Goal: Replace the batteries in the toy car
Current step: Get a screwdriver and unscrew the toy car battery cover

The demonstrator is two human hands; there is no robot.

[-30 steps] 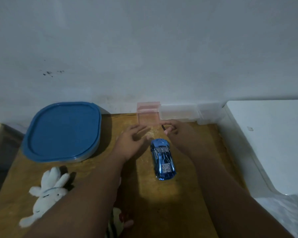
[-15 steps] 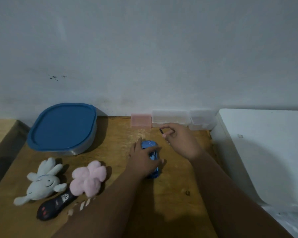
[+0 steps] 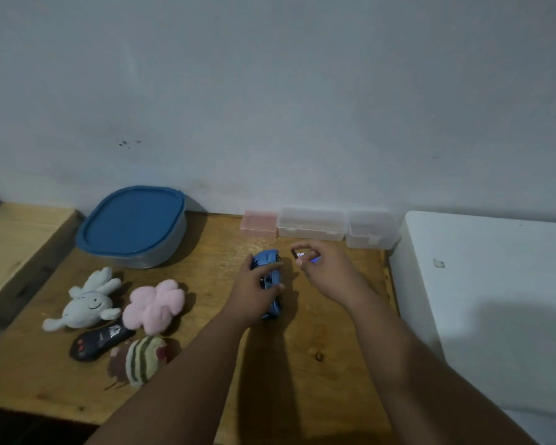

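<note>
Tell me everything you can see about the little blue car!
The toy car is small, shiny blue and looks like glossy plastic or metal. It sits on the wooden table, pointing away toward the wall. The left hand grips over its middle, so only the front end and a bit of the rear show. Its wheels and underside are hidden. The right hand is beside it, not touching it.

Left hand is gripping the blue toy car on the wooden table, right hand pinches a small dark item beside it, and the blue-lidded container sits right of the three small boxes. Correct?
Not quite. In the head view the blue-lidded container sits left of the three small boxes, not right. The rest holds: left hand grips the blue toy car, right hand pinches a small dark item.
</note>
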